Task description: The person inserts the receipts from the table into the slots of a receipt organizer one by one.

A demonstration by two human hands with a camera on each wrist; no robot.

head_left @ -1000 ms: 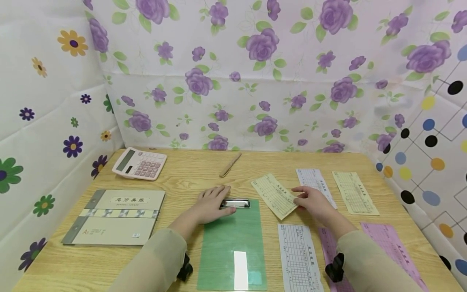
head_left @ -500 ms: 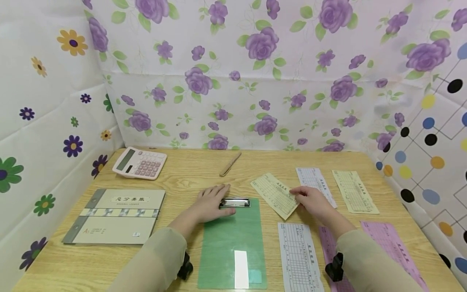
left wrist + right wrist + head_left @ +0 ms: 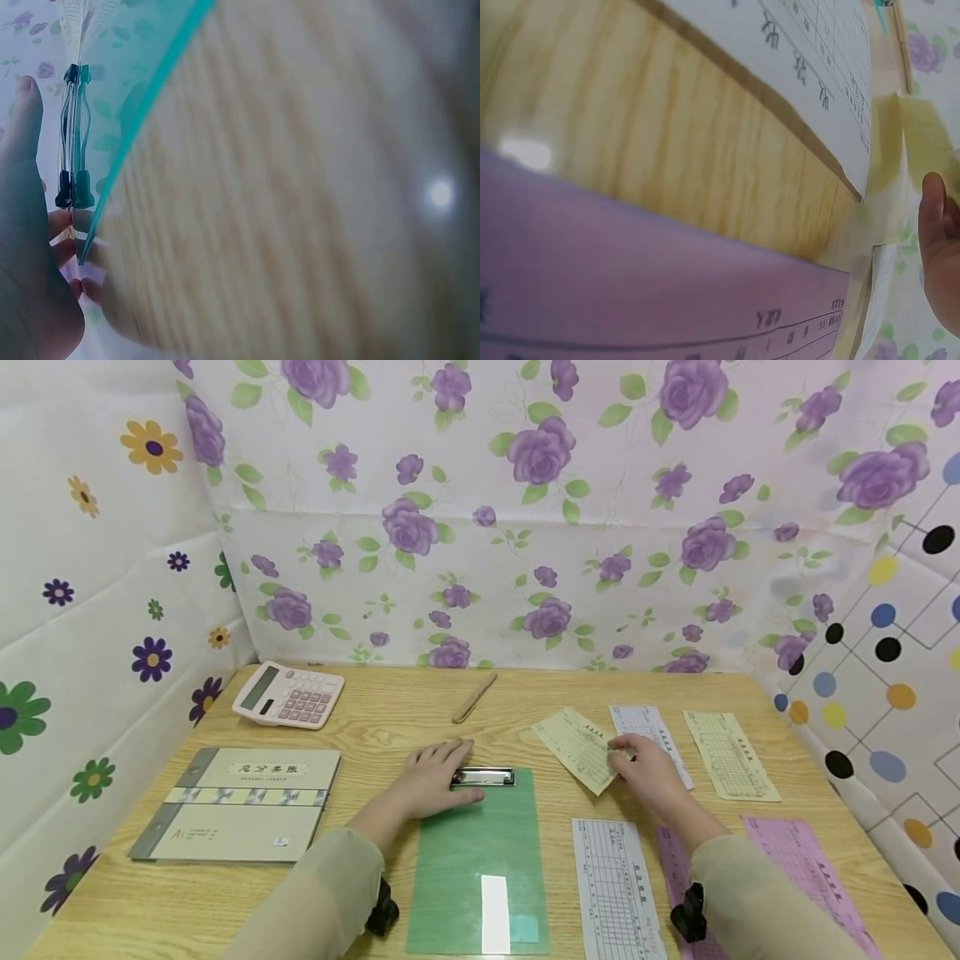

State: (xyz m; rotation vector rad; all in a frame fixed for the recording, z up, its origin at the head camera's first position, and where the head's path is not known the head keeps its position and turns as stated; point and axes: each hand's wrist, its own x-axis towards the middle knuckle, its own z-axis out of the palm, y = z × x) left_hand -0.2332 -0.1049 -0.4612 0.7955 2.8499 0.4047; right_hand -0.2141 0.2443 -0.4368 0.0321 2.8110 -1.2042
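Note:
A green clipboard (image 3: 476, 868) with a metal clip (image 3: 483, 777) lies at the near middle of the wooden table. My left hand (image 3: 431, 778) rests on its upper left corner, fingers spread and thumb near the clip; the left wrist view shows this hand (image 3: 30, 247) beside the clip (image 3: 75, 139). To the right, my right hand (image 3: 648, 774) pinches the right edge of a yellow printed form slip (image 3: 570, 739). In the right wrist view the slip (image 3: 928, 139) tilts up from the table, with the thumb (image 3: 932, 206) against it and the other fingers partly hidden.
White slips (image 3: 618, 885) (image 3: 647, 731), another yellow slip (image 3: 731, 756) and pink slips (image 3: 806, 868) surround the right hand. A ledger book (image 3: 240, 806) and calculator (image 3: 291, 696) lie left; a pen (image 3: 474, 697) lies behind the clipboard. Patterned cloth walls (image 3: 480, 585) enclose the table.
My right hand has moved slightly away and to the right with the yellow slip, which now sits farther back. The left hand stays on the clipboard.

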